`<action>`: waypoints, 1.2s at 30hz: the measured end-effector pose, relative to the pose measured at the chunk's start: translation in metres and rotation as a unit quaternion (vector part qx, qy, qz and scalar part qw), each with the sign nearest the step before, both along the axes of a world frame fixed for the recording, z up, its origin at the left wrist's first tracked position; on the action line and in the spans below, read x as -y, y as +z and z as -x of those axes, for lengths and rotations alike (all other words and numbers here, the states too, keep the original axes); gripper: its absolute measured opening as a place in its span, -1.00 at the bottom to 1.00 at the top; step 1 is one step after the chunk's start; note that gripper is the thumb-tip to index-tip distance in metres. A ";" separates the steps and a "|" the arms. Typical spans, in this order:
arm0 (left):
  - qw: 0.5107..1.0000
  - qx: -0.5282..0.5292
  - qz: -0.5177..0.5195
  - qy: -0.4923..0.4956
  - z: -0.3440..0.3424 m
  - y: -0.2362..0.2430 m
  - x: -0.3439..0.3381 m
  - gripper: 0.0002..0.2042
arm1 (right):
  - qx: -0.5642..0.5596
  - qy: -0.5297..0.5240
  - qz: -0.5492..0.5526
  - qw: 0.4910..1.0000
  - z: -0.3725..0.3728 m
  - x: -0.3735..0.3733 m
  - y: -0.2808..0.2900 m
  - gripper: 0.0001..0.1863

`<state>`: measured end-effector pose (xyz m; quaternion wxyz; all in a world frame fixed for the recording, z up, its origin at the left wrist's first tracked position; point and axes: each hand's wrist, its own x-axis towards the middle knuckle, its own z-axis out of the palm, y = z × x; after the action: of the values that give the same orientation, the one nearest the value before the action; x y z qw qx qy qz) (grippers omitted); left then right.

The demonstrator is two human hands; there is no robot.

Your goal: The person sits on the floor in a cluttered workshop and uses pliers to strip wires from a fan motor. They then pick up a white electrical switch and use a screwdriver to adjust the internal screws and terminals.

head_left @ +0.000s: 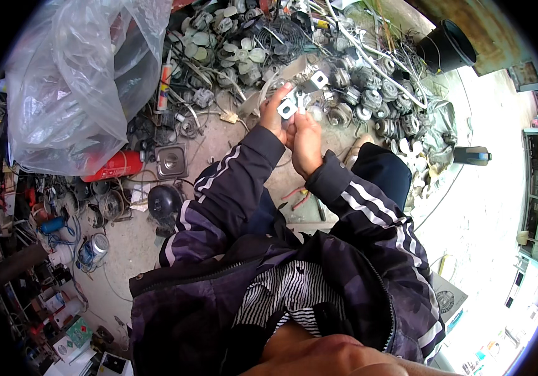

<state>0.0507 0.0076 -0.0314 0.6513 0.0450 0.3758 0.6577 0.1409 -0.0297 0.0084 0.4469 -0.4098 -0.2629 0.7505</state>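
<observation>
Both hands are raised in front of me, close together, around a whitish bracket-like part point(309, 84). It has two squarish ends, each with a dark-rimmed hole. My left hand point(273, 114) is closed on its left side, thumb and fingers along the edge. From below, my right hand point(306, 139) pinches it near the middle with the fingertips. The fingers' undersides, and whatever smaller piece they may cover, are hidden. Just beyond the hands lies a heap of small electric motors point(371, 99) and pale plastic fan blades point(244, 55).
A big clear plastic bag point(68, 81) fills the upper left, with a sealant tube point(165, 84) beside it. Below stand a red cylinder point(117, 165) and a square metal pan point(172, 161). Red-handled pliers point(303, 199) lie between my legs. A black bucket point(447, 47) stands far right.
</observation>
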 end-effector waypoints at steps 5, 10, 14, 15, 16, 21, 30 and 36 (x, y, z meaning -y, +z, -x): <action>0.999 -0.027 -0.030 -0.009 0.015 0.011 0.007 -0.72 | 0.027 0.166 -0.010 0.986 -0.018 -0.018 0.007 -0.68; 0.998 -0.050 -0.010 -0.044 0.031 0.038 0.023 -0.79 | 0.107 0.226 -0.123 0.960 -0.025 -0.024 0.004 -0.65; 0.998 0.027 -0.011 -0.047 0.025 0.037 0.027 -0.76 | 0.115 0.235 -0.179 0.949 -0.027 -0.025 -0.009 -0.64; 0.999 0.023 -0.011 -0.045 0.024 0.038 0.026 -0.75 | 0.107 0.243 -0.178 0.947 -0.029 -0.027 -0.010 -0.63; 0.999 0.019 -0.010 -0.043 0.023 0.038 0.026 -0.75 | 0.116 0.248 -0.175 0.946 -0.031 -0.027 -0.011 -0.64; 0.997 -0.050 0.028 -0.048 0.030 0.039 0.028 -0.72 | 0.172 0.270 -0.232 0.918 -0.035 -0.031 -0.004 -0.65; 0.992 -0.104 0.005 -0.078 0.035 0.033 0.030 -0.68 | 0.205 0.350 -0.269 0.874 -0.044 -0.046 0.007 -0.66; 0.992 -0.095 0.006 -0.082 0.036 0.024 0.028 -0.69 | -0.058 0.358 0.054 0.930 -0.051 -0.034 0.015 -0.62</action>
<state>0.0149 -0.0199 -0.0074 0.6647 0.1337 0.4347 0.5927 0.1921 0.0041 0.0233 0.1403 -0.2683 -0.3247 0.8960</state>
